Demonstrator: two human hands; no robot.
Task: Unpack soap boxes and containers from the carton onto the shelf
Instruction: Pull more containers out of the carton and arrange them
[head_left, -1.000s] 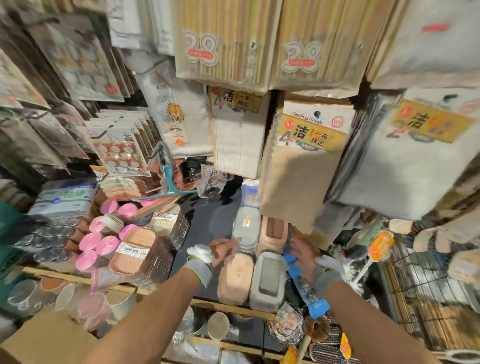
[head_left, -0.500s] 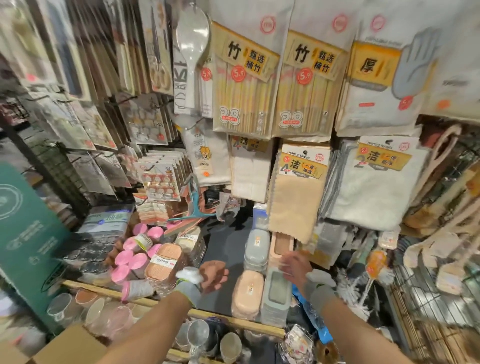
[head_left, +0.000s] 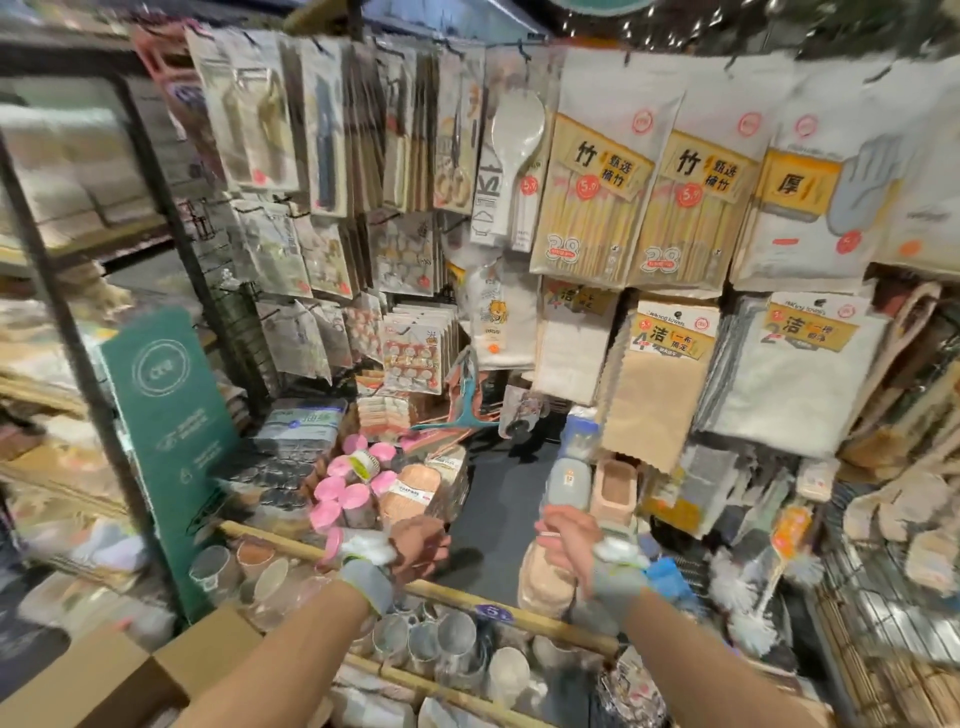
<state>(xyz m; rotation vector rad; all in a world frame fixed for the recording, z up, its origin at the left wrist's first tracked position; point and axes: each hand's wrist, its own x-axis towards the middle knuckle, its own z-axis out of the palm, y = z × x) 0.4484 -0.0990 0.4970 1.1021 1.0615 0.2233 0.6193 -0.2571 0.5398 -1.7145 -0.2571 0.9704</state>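
On the shelf (head_left: 496, 499), soap box (head_left: 540, 592) runs front-to-back under right hand (head_left: 566, 540), fingers' grip unclear; left hand (head_left: 415, 545) slack, empty

The carton (head_left: 93, 680) runs off the bottom edge, its inside unseen.

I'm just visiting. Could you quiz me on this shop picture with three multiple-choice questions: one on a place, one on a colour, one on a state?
1. Where is the cardboard carton?
A) lower left corner
B) hanging at top right
C) far right, on a wire rack

2. What colour are the round lids?
A) blue
B) pink
C) black

3. What does the left hand hold?
A) a brush
B) a cup
C) nothing

Answers:
1 A, its brown flaps fill the lower left corner.
2 B, they are bright pink.
3 C, its fingers are loose with nothing in them.
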